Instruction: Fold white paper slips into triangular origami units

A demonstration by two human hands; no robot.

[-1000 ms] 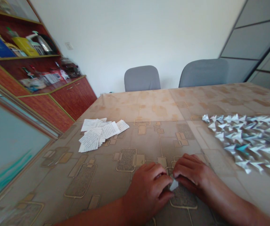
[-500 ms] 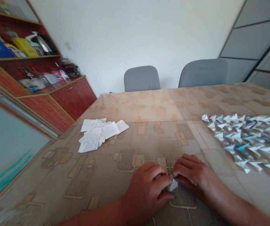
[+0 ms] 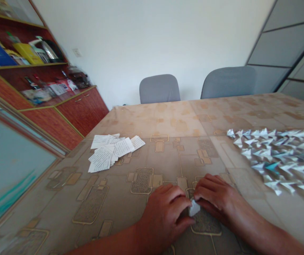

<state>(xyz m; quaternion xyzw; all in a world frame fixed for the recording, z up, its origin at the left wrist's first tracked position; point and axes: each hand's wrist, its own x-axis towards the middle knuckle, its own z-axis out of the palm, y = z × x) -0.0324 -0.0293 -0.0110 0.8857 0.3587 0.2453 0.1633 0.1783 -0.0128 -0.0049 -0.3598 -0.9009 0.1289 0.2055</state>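
Observation:
A small folded piece of white paper (image 3: 194, 208) is pinched between my two hands, low over the patterned tablecloth (image 3: 120, 216). My left hand (image 3: 165, 212) has its fingers closed at the paper's left side, with the thumb below. From the right, the fingertips of my right hand (image 3: 215, 194) press together at its upper edge. Fingers partly hide the paper, so its full shape does not show. Off to the left lies a loose pile of printed paper slips (image 3: 101, 157). Several rows of folded paper pieces (image 3: 281, 156) stand on the right, one of them teal.
Two grey chairs (image 3: 159, 88) stand behind the table's far edge, against a white wall. A red-brown cabinet (image 3: 80, 113) with filled shelves is at the left. Grey panels (image 3: 276, 46) rise at the back right.
My left fingers have shifted slightly left along the folded paper, and more of its white surface shows. The slips and the rows of folded pieces have stayed put.

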